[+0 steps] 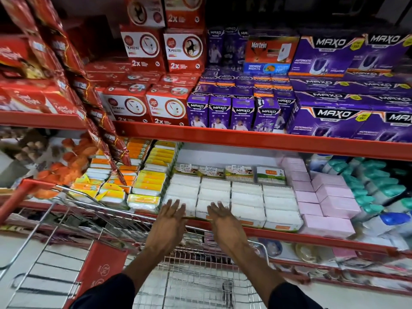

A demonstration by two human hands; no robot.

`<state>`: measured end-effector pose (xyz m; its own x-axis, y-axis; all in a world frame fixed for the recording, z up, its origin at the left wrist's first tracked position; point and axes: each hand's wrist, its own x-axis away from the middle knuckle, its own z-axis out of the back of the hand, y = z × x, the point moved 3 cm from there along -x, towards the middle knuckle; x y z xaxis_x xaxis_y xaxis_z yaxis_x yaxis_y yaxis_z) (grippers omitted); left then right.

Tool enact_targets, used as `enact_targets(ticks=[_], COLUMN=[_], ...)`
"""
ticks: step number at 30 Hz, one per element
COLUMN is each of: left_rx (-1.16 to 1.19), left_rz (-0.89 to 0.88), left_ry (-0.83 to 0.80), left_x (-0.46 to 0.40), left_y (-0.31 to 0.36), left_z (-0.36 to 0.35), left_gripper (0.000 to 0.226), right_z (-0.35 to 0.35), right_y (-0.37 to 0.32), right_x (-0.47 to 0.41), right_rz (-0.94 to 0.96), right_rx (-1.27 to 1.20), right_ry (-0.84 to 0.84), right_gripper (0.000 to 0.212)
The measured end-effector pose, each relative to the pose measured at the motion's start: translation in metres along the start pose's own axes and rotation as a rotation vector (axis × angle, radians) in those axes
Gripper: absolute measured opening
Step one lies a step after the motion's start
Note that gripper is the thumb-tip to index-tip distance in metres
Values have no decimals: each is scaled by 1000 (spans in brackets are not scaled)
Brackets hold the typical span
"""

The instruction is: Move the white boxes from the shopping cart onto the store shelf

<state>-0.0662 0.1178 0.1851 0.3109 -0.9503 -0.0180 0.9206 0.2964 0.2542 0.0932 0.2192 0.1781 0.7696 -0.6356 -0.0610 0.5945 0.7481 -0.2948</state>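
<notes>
Rows of white boxes (pixel 245 201) fill the middle of the lower store shelf (pixel 312 238), packed side by side up to its red front edge. My left hand (pixel 170 219) reaches out flat with fingers spread, its fingertips at the front box of the leftmost row. My right hand (pixel 223 219) is stretched beside it, fingers apart, touching the front of the second row. Neither hand holds anything. The wire shopping cart (pixel 196 275) stands below my arms; the part of its basket I can see shows no boxes.
Yellow and orange packs (pixel 147 181) lie left of the white boxes, pink boxes (pixel 330 197) right. The upper red shelf (pixel 245 137) overhangs with purple MAXO cartons (pixel 240 112) and red cartons (pixel 165 108). Red sachet strips (pixel 104 121) hang at left. The cart's red handle (pixel 20 195) sticks out left.
</notes>
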Motion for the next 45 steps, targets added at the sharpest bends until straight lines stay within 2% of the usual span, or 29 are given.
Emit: enact_targets(ticks=[8, 12, 14, 18, 25, 35, 40, 45], left_rx=[21, -23, -77, -131, -158, -112, -126, -151], left_rz=[-36, -71, -118, -202, -212, -369, -430, -409], left_ry=[-10, -12, 7, 11, -12, -13, -56, -114], left_x=[2, 1, 3, 10, 10, -5, -14, -18], left_y=[-8, -9, -9, -10, -8, 76, 119, 137], left_z=[-3, -4, -6, -15, -17, -29, -45, -55], left_gripper=[65, 72, 65, 61, 65, 63, 62, 63], right_z=[-4, 1, 1, -15, -15, 27, 43, 41], right_y=[-4, -10, -16, -22, -19, 55, 91, 110], right_x=[-1, 4, 9, 16, 16, 64, 87, 94], right_rz=[-61, -44, -18, 23, 28, -185, -318, -341], right_rx=[-10, -28, -16, 31, 50, 24, 62, 65], right_ry=[-6, 16, 33, -23, -38, 98, 78, 39], right_gripper=[71, 55, 50, 58, 64, 62, 63, 69])
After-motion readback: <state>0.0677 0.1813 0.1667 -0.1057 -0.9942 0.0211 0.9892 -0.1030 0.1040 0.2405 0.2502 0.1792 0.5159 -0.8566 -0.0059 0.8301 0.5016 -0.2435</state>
